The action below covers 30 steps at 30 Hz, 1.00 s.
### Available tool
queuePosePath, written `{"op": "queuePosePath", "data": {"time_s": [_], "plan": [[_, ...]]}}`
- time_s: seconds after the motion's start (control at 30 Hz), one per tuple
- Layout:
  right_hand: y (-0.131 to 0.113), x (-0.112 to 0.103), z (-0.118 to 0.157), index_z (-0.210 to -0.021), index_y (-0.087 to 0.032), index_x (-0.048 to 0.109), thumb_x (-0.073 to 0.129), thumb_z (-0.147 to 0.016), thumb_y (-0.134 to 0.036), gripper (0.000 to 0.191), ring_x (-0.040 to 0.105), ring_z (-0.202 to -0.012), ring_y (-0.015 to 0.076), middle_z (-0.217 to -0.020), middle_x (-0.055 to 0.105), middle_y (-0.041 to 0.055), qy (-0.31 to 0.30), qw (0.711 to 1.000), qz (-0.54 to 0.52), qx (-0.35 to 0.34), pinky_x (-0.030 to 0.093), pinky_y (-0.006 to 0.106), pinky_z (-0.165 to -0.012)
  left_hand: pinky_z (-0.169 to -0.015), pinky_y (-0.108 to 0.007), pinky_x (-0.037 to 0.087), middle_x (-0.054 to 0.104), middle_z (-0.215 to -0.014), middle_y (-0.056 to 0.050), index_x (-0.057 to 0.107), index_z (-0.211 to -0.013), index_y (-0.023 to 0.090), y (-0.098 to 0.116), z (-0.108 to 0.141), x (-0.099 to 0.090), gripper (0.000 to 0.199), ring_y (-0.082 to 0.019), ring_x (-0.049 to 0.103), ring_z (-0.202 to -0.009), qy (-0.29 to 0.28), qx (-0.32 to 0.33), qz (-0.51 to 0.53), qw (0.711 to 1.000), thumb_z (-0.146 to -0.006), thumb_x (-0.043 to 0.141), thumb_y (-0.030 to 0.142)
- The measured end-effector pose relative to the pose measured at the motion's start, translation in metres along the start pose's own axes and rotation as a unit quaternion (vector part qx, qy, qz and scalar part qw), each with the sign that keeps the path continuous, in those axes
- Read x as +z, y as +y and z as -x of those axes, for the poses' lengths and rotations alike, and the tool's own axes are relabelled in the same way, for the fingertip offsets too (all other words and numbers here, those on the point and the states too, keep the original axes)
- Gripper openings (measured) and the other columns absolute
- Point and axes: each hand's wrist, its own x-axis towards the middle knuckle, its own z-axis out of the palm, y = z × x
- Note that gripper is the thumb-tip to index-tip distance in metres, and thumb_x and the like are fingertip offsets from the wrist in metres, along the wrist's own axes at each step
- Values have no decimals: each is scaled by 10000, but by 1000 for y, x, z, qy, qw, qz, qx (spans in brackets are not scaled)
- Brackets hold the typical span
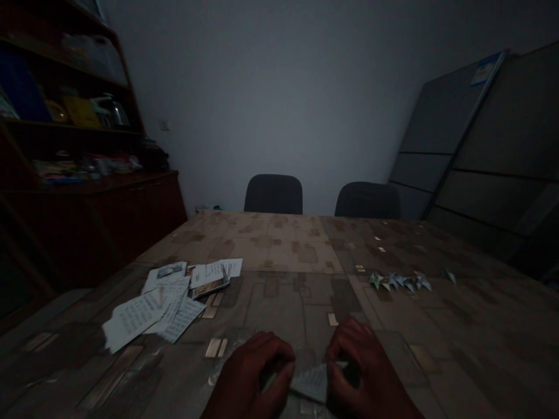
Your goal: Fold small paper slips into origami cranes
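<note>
Low in the head view, a small piece of folded printed paper [311, 383] is stretched between my two hands, just above the tabletop. My left hand [257, 372] pinches its left end between thumb and curled fingers. At the opposite end, my right hand [360, 366] grips it the same way, and a pale corner pokes out by the thumb. The fingers cover both ends, so the full folded shape is hidden. Farther right on the table stands a row of several small folded paper figures [399, 281], with a single one [449, 276] apart from them.
Loose printed sheets [135, 319] lie overlapping on the left of the patterned table [279, 244], beside a small booklet [212, 287]. Two dark chairs [273, 194] [368, 201] stand behind the far edge. A wooden cabinet [91, 203] with filled shelves is at left.
</note>
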Motion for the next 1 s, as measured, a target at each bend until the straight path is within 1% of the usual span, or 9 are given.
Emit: {"op": "queuePosePath", "data": {"time_s": [0.17, 0.33, 0.43, 0.5, 0.57, 0.63, 0.67, 0.8, 1.0], "plan": [[-10, 11, 7, -678, -177, 570, 527, -595, -19, 183, 576, -650, 147, -634, 617, -11, 4, 996, -34, -83, 364, 268, -634, -639, -273, 439, 725, -725, -105, 763, -766, 118, -5, 2, 8, 104, -229, 666, -719, -97, 60, 5, 993, -775, 672, 168], [-8, 11, 6, -681, -173, 582, 516, -581, -13, 200, 587, -654, 152, -636, 626, -7, -10, 996, -36, -81, 379, 272, -639, -592, -259, 407, 721, -676, -108, 790, -719, 113, -9, 3, 11, 147, -212, 656, -662, -117, 53, -8, 992, -770, 652, 117], [0, 6, 4, -657, -176, 537, 506, -640, -15, 165, 578, -649, 169, -631, 597, 5, -5, 999, -15, -35, 400, 285, -632, -589, -260, 381, 678, -641, -66, 775, -660, 131, -8, 2, 10, 169, -192, 616, -640, -100, 11, 43, 994, -749, 631, 115], [5, 3, 4, -664, -189, 506, 502, -711, -29, 167, 570, -640, 177, -642, 573, 10, 13, 1000, 1, 17, 415, 281, -602, -582, -257, 365, 632, -615, -28, 746, -613, 141, -9, 0, 10, 170, -173, 578, -614, -55, -74, 141, 986, -740, 634, 154], [7, 2, 6, -758, -199, 529, 495, -787, -45, 160, 592, -674, 181, -710, 591, 18, 18, 999, -11, 39, 450, 271, -598, -569, -253, 354, 602, -594, -3, 721, -604, 144, -13, -2, 11, 186, -159, 536, -588, -10, -176, 272, 946, -737, 685, 268], [4, 4, 10, -941, -212, 550, 495, -827, -59, 199, 620, -732, 180, -815, 624, 26, 17, 999, -41, 9, 492, 262, -633, -547, -247, 342, 593, -573, 6, 709, -614, 138, -18, -4, 15, 307, -147, 499, -560, 19, -242, 383, 891, -684, 770, 431], [2, 6, 11, -1060, -219, 532, 506, -827, -63, 282, 634, -775, 183, -884, 640, 35, 12, 999, -50, -8, 510, 265, -668, -546, -244, 344, 599, -575, 6, 710, -630, 136, -20, -4, 17, 368, -143, 494, -558, 26, -263, 428, 864, -651, 799, 493], [-8, 15, 13, -1114, -241, 492, 500, -807, -46, 364, 648, -739, 173, -871, 668, 22, 38, 994, -68, -81, 515, 233, -633, -577, -231, 405, 650, -650, -3, 730, -749, 148, -24, -1, 25, 418, -139, 546, -596, 32, -309, 546, 778, -592, 866, 511], [-10, 18, 5, -1059, -221, 521, 436, -957, -129, 162, 598, -607, 165, -749, 683, 27, 60, 984, -33, -166, 473, 248, -581, -451, -200, 401, 606, -505, 28, 678, -772, 153, -17, 5, 31, 428, -97, 504, -436, 14, -301, 573, 762, -568, 910, 448]]}}
